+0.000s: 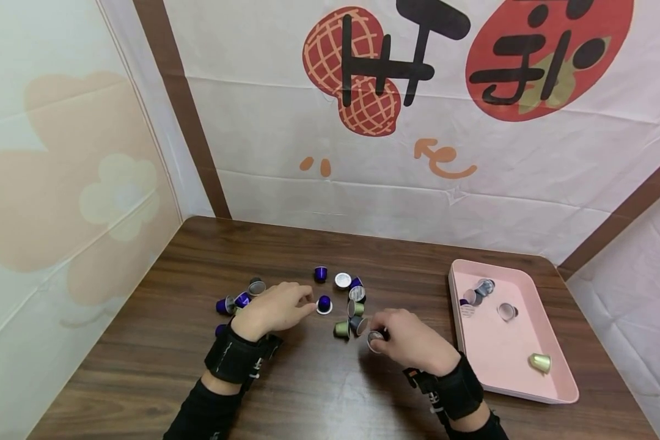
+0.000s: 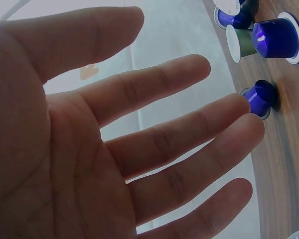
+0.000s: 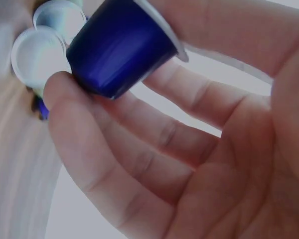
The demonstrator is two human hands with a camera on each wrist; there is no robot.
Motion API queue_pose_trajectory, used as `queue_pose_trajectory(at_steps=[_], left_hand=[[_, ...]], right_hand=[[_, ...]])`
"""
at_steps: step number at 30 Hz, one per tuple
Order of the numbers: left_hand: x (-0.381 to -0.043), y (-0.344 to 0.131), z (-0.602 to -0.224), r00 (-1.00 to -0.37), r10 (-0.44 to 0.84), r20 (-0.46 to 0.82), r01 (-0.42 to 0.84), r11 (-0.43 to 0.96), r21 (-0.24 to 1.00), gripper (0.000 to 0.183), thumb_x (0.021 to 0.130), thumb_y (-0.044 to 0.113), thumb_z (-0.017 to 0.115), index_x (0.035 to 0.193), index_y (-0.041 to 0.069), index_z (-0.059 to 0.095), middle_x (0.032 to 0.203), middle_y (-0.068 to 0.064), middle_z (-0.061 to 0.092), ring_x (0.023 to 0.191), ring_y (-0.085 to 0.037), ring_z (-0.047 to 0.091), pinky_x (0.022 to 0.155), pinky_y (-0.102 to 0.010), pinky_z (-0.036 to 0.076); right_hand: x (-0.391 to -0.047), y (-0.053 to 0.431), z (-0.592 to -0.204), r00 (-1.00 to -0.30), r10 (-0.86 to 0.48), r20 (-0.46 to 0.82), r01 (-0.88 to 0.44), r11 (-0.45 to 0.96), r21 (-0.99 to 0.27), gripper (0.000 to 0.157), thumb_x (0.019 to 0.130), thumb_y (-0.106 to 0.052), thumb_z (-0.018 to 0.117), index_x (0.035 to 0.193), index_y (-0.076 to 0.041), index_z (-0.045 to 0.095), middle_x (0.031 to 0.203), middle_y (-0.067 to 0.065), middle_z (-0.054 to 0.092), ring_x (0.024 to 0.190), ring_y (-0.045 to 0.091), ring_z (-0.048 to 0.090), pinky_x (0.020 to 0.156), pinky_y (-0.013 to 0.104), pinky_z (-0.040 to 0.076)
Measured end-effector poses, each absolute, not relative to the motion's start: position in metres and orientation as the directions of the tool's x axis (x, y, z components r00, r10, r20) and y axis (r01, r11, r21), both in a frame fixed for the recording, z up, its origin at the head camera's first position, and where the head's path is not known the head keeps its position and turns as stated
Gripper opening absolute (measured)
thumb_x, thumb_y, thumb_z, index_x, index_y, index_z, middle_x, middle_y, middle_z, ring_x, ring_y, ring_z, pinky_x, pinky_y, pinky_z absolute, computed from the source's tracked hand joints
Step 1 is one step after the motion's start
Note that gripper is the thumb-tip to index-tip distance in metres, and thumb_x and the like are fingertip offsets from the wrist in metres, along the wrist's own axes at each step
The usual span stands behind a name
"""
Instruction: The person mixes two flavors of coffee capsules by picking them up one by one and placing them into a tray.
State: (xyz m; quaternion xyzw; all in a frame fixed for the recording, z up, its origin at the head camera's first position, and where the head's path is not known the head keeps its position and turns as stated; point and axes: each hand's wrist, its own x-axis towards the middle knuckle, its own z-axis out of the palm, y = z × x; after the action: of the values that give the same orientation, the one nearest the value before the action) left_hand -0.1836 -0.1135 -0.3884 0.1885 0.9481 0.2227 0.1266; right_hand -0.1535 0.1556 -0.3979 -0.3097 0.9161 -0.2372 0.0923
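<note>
A blue coffee capsule (image 3: pixel 122 47) is pinched between the thumb and fingers of my right hand (image 1: pixel 412 339), its pale rim turned toward the thumb in the right wrist view. The hand is low over the table, just right of a cluster of green capsules (image 1: pixel 341 330) and grey capsules (image 1: pixel 359 325). With fingers extended and spread, my left hand (image 1: pixel 275 310) holds nothing. Its fingertips are close to a blue capsule (image 1: pixel 324 305) standing on its wide rim. Past the fingers, the left wrist view also shows another blue capsule (image 2: pixel 261 97).
A pink tray (image 1: pixel 519 385) at the right contains several capsules, including a light green capsule (image 1: pixel 540 363). More blue capsules (image 1: pixel 225 305) lie left of my left hand. A white-lidded capsule (image 1: pixel 343 280) sits farther back on the wooden table (image 1: pixel 308 391). Printed cloth (image 1: pixel 286 201) hangs behind.
</note>
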Motion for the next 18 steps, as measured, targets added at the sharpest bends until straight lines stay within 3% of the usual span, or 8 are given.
queue_pose_trajectory(at_steps=[11, 18], left_hand=[[-0.183, -0.113, -0.388, -0.897, 0.413, -0.154, 0.297, 0.825, 0.480, 0.015, 0.095, 0.027, 0.058, 0.098, 0.014, 0.065, 0.093, 0.000, 0.061, 0.072, -0.012, 0.052, 0.065, -0.033, 0.044], [-0.182, -0.112, -0.388, -0.899, 0.406, -0.165, 0.290, 0.833, 0.471, 0.015, 0.095, 0.028, 0.058, 0.098, 0.014, 0.065, 0.092, 0.000, 0.061, 0.072, -0.013, 0.051, 0.064, -0.033, 0.043]], right_hand=[[-0.160, 0.201, -0.376, -0.870, -0.488, 0.064, -0.448, 0.731, -0.515, 0.005, 0.088, -0.014, 0.067, 0.092, -0.015, 0.063, 0.081, -0.010, 0.059, 0.075, 0.006, 0.059, 0.066, 0.027, 0.048], [-0.160, 0.231, -0.368, -0.916, -0.387, 0.107, -0.385, 0.772, -0.506, 0.007, 0.088, -0.012, 0.067, 0.094, -0.012, 0.064, 0.078, -0.007, 0.059, 0.069, 0.007, 0.055, 0.063, 0.028, 0.045]])
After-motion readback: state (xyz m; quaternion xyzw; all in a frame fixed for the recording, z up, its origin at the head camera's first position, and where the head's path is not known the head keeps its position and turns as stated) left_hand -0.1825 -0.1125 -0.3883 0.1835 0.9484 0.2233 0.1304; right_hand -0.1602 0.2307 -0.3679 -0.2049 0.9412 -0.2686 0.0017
